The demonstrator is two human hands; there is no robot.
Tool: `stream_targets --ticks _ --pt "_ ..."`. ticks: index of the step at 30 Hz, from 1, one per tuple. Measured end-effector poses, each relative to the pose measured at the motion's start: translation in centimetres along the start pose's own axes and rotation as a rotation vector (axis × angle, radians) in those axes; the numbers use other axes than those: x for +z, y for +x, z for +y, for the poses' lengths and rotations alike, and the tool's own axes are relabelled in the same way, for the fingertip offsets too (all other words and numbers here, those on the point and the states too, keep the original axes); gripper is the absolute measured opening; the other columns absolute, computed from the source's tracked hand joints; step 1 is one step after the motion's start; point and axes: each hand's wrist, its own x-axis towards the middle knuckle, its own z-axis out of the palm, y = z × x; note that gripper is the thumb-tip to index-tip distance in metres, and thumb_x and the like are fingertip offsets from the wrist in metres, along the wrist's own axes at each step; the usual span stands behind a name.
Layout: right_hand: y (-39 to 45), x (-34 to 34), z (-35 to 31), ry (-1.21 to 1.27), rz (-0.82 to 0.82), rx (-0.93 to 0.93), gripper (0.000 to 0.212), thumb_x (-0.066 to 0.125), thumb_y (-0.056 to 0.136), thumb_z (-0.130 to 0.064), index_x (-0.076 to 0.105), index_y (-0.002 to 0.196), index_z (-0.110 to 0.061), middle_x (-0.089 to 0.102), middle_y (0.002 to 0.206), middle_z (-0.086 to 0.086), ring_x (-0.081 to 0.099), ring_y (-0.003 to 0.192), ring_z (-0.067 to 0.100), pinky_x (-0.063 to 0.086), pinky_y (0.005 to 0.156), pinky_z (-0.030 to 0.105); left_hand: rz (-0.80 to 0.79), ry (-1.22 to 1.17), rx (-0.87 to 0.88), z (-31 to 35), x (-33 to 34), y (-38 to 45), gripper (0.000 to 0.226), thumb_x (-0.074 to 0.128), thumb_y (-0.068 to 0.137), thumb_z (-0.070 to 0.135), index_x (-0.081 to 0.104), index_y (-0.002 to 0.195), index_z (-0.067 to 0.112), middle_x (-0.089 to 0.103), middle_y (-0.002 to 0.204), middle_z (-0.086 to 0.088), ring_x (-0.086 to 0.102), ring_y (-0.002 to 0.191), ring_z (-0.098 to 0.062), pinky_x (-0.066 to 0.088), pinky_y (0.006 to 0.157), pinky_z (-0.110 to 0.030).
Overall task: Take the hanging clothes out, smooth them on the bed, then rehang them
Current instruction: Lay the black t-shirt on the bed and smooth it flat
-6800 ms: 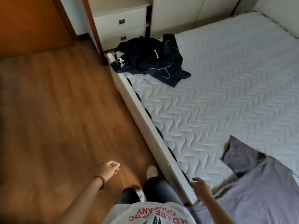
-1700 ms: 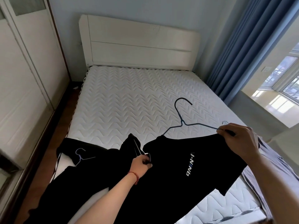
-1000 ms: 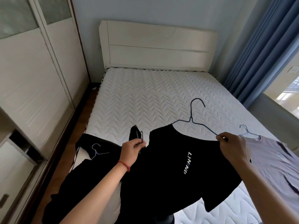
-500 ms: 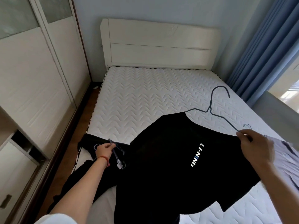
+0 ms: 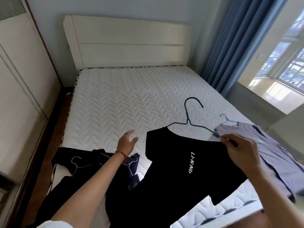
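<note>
Lettering reads "LI-NING" in white on the black T-shirt (image 5: pixel 181 170), held above the bed (image 5: pixel 131 104) near its foot: right hand (image 5: pixel 241 155) pinches its wire hanger (image 5: pixel 189 124), while left hand (image 5: pixel 126 143) hovers beside the shirt, fingers (image 5: pixel 130 133) spread, gripping nothing.
</note>
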Motion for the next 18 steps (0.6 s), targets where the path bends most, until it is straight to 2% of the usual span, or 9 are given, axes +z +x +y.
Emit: stream_targets --ticks 2,4,6,7,10,13,14,15,18 --pt "-0.3 -1.5 0.9 0.026 0.05 -0.038 0.008 0.071 0.077 -0.006 0.076 0.077 -0.012 0.075 0.082 0.003 0.068 0.078 0.019 0.037 0.069 0.002 -0.049 0.081 0.238 4.0 1.0 -0.2 0.048 0.061 0.086 0.021 0.049 0.13 0.006 0.05 0.138 -0.013 0.043 0.13 -0.026 0.028 0.11 -0.031" --pt "-0.5 -3.3 2.0 0.076 0.118 -0.087 0.009 0.071 0.075 -0.002 0.075 0.075 -0.01 0.074 0.079 0.002 0.063 0.075 -0.006 0.039 0.07 0.003 -0.116 0.178 0.399 8.0 2.0 -1.2 0.054 0.055 0.082 0.041 0.054 0.127 0.01 0.055 0.133 -0.011 0.048 0.126 -0.024 0.033 0.108 -0.033" --pt "-0.7 -5.6 3.3 0.117 0.18 -0.119 0.007 0.071 0.075 -0.002 0.075 0.075 -0.008 0.07 0.078 -0.004 0.053 0.077 -0.026 0.038 0.072 0.001 -0.153 0.225 0.495 11.4 3.3 -2.5 0.063 0.04 0.077 0.054 0.062 0.115 0.009 0.067 0.115 -0.012 0.061 0.109 -0.025 0.043 0.095 -0.031" --pt "-0.8 -6.8 4.1 0.132 0.211 -0.128 0.005 0.072 0.075 -0.002 0.075 0.075 -0.007 0.067 0.077 -0.006 0.05 0.077 -0.03 0.038 0.073 0.001 -0.147 0.215 0.513 13.0 3.9 -3.2 0.062 0.038 0.077 0.054 0.065 0.107 0.007 0.071 0.104 -0.014 0.065 0.098 -0.026 0.045 0.085 -0.03" --pt "-1.0 -11.0 7.0 0.173 0.276 -0.119 0.005 0.072 0.076 -0.004 0.074 0.075 -0.007 0.069 0.074 -0.009 0.051 0.073 -0.029 0.039 0.072 0.003 -0.044 0.139 0.515 17.6 6.2 -5.6 0.049 0.041 0.081 0.044 0.066 0.086 0.002 0.07 0.082 -0.017 0.066 0.08 -0.027 0.039 0.067 -0.028" --pt "-1.4 -16.0 10.5 0.196 0.296 -0.069 0.007 0.069 0.078 -0.005 0.074 0.075 -0.009 0.064 0.069 -0.034 0.052 0.071 -0.027 0.036 0.071 -0.003 0.051 0.055 0.565 22.7 8.9 -8.7 0.04 0.047 0.083 0.038 0.067 0.085 0.003 0.07 0.083 -0.015 0.065 0.08 -0.025 0.044 0.073 -0.032" --pt "-1.6 -17.6 11.7 0.196 0.304 -0.054 0.007 0.068 0.079 -0.006 0.074 0.076 -0.009 0.063 0.07 -0.037 0.052 0.07 -0.026 0.035 0.071 -0.004 0.072 0.029 0.586 24.6 10.0 -9.9 0.035 0.051 0.085 0.034 0.068 0.086 0.004 0.071 0.085 -0.014 0.065 0.082 -0.025 0.047 0.075 -0.034" --pt "-1.8 -19.3 12.8 0.193 0.317 -0.039 0.007 0.067 0.08 -0.007 0.074 0.077 -0.008 0.067 0.073 -0.031 0.053 0.069 -0.024 0.035 0.07 -0.005 0.091 0.006 0.604 26.3 11.0 -11.0 0.028 0.055 0.087 0.03 0.069 0.087 0.005 0.071 0.086 -0.013 0.065 0.083 -0.024 0.048 0.077 -0.035" --pt "-2.7 -24.3 16.0 0.156 0.355 0.002 0.01 0.066 0.082 -0.013 0.074 0.083 -0.006 0.074 0.085 0.007 0.054 0.073 -0.007 0.032 0.069 -0.007 0.141 -0.055 0.635 31.1 14.2 -14.3 0.017 0.059 0.086 0.024 0.07 0.088 0.01 0.072 0.086 -0.007 0.064 0.082 -0.018 0.047 0.078 -0.029"
